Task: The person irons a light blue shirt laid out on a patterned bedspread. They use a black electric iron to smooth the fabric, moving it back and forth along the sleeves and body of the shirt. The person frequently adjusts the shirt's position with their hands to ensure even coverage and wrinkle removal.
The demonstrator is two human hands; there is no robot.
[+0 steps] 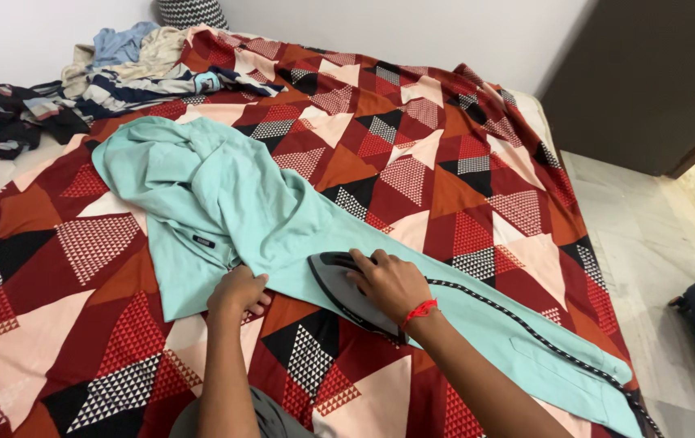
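Your right hand (392, 284) is gripping the grey iron (347, 292) at lower centre; your left hand (238, 294) is pinning the teal garment (226, 203), which is running upper left to lower right.
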